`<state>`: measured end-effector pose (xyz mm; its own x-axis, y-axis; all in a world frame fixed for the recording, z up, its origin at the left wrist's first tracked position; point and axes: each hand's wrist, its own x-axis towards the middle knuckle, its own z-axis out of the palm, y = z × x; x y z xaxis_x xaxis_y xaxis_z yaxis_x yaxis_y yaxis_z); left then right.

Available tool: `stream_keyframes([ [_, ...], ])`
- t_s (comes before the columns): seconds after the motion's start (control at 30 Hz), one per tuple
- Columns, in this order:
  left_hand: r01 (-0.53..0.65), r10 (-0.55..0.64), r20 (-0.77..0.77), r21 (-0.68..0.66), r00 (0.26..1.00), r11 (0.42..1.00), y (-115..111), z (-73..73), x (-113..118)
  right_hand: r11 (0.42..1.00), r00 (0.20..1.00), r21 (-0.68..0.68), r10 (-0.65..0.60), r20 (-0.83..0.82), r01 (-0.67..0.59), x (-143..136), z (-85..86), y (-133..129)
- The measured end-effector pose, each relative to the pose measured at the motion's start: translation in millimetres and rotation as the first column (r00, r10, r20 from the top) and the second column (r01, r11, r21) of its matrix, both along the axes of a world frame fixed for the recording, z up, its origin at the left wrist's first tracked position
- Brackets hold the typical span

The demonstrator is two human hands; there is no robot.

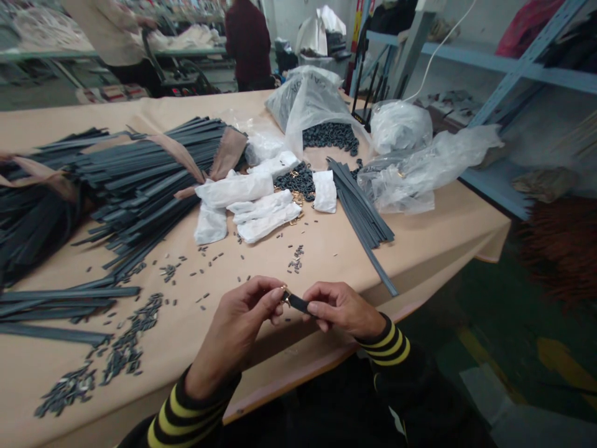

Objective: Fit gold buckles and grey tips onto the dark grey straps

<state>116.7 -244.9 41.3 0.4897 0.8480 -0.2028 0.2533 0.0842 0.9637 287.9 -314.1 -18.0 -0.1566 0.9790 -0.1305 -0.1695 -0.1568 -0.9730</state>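
Observation:
Above the front edge of the table, my left hand (254,311) pinches a small gold-coloured buckle (286,295) between thumb and fingers. A short dark strap (298,303) runs from the buckle to my right hand (340,306), whose thumb and fingers are closed on it. The strap's far end is hidden in my right hand. Just beyond my hands lies a little cluster of small dark pieces (295,258). Farther back, more gold buckles (297,198) lie among white wrapped packets (268,214).
Bundled dark strips (153,168) cover the table's left side, with small dark pieces (130,336) heaped nearer me. Loose strips (361,211) lie right of centre. Behind are an open plastic bag (317,102) of dark rings and clear bags (420,168). Two people stand beyond the table.

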Motion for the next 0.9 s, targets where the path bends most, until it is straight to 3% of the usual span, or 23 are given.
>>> stream_keyframes([
  [0.13, 0.071, -0.025, 0.162, -0.281, 0.986, 0.957, 0.6, -6.2, 0.0, 0.998, 0.997, 0.03, 0.059, -0.049, -0.058, 1.0, 3.5, -3.7],
  [0.23, 0.161, 0.005, 0.304, -0.519, 0.953, 0.84, -3.0, -15.2, 4.0, 0.996, 0.995, 0.055, 0.075, -0.06, -0.072, 2.7, 5.9, -5.2],
  [0.33, 0.22, 0.047, 0.387, -0.615, 0.921, 0.757, -10.4, -24.2, 11.3, 0.999, 0.998, 0.049, 0.023, -0.05, -0.02, -1.0, 7.7, -6.3],
  [0.47, 0.159, 0.082, 0.38, -0.56, 0.921, 0.813, -18.0, -31.8, 19.4, 0.989, 0.986, 0.003, -0.15, 0.071, 0.15, -12.1, 12.8, -8.9],
  [0.57, 0.151, 0.068, 0.367, -0.536, 0.928, 0.83, -18.9, -34.0, 21.1, 0.972, 0.949, 0.061, -0.236, 0.211, 0.228, -18.6, 18.1, -10.6],
  [0.67, 0.129, -0.001, 0.298, -0.41, 0.955, 0.903, -18.0, -34.2, 19.1, 0.969, 0.928, 0.128, -0.24, 0.283, 0.212, -21.9, 20.8, -10.6],
  [0.77, 0.036, -0.023, 0.106, -0.12, 0.994, 0.992, -18.4, -31.5, 14.9, 0.972, 0.931, 0.144, -0.219, 0.293, 0.184, -22.6, 20.9, -9.4],
  [0.83, 0.042, -0.042, 0.018, 0.001, 0.999, 0.999, -19.4, -29.1, 11.4, 0.973, 0.924, 0.153, -0.211, 0.32, 0.17, -21.7, 21.3, -8.7],
  [0.9, 0.102, -0.102, 0.005, 0.0, 0.995, 0.995, -20.2, -28.2, 7.8, 0.976, 0.902, 0.172, -0.189, 0.388, 0.131, -20.7, 22.8, -8.4],
])
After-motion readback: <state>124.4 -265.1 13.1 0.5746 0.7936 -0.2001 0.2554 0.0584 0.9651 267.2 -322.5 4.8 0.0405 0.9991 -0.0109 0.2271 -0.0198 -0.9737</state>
